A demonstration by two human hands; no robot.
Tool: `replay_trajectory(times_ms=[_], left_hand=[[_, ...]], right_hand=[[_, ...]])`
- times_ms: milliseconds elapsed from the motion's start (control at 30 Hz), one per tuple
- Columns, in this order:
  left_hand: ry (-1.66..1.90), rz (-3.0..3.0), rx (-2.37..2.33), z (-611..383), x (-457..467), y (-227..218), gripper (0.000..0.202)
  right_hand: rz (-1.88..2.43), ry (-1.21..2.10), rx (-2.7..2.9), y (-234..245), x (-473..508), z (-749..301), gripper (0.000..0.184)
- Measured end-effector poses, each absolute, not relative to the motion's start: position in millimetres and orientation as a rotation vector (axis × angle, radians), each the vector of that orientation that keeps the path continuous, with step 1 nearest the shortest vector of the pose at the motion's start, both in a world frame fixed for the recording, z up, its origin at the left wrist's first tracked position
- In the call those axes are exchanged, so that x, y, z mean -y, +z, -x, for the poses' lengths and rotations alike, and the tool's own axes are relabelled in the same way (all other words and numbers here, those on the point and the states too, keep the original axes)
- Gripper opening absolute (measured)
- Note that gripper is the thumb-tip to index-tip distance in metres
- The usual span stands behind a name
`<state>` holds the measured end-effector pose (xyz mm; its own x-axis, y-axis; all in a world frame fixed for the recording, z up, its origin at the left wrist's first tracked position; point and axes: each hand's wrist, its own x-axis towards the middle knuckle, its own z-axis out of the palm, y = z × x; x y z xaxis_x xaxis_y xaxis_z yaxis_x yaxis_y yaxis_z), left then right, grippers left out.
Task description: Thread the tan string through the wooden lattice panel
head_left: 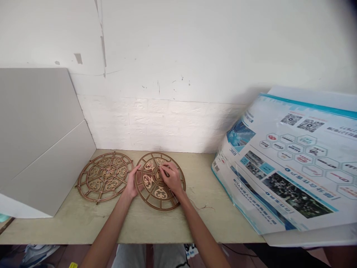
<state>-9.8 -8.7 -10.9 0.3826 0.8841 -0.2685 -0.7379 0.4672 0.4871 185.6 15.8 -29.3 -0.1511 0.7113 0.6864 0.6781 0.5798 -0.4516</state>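
A: Left hand (132, 184)?
B: Clamped on the left rim of a bronze-coloured scrollwork disc (161, 193). Fingers partly visible through the gaps.
A: Right hand (173, 178)?
B: Fingertips together over that disc's hub. Can't tell what, if anything, is pinched.
A: So disc location?
B: Between the two hands, over the worktop (225, 221). Can't tell if it touches.
A: Next out?
B: Thin thread (201, 207), lying to the right of the right wrist. Just left of the left hand: second lattice disc (107, 172), similar scrolls, nubs around the rim, lying flat.
A: Further?
B: Well right of the right hand, printed banner (279, 193), QR codes (310, 125), text upside down. Well left of the left hand, white panel (41, 149), upright. Beyond both hands, white wall (173, 128), brick pattern low, scuffs higher.
A: Near side?
B: Grey trousers (167, 255) below the hands; shoe (39, 254) down-left of the left one.
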Motion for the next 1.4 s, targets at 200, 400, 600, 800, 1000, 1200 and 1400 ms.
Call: replay_trajectory(times_ms=[200,400,600,800,1000,1200,1400], left_hand=[[1.044,-0.330,-0.526,9.1,11.1,-9.8,0.045],[1.022,-0.317,-0.487,8.3,11.5,-9.0,0.047],[1.029,-0.305,-0.501,8.2,11.8,-8.5,0.045],[1.042,-0.283,-0.506,8.3,11.3,-10.3,0.041],[1.049,-0.288,-0.507,7.4,10.4,-11.3,0.042],[1.029,-0.314,-0.497,7.9,10.7,-12.1,0.045],[1.038,-0.327,-0.495,7.0,11.2,-10.8,0.042]], right_hand=[[1.109,0.058,1.903,-29.5,-15.2,-186.5,0.027],[1.096,0.045,1.922,-32.8,-16.1,-186.7,0.027],[1.086,0.016,1.963,-32.1,-14.9,-186.4,0.027],[1.090,-0.075,2.022,-32.9,-12.6,-186.5,0.028],[1.075,-0.175,2.036,-32.2,-12.8,-187.1,0.026],[1.071,-0.285,2.040,-30.6,-13.1,-187.0,0.024],[1.102,-0.128,2.014,-29.8,-11.7,-185.9,0.025]])
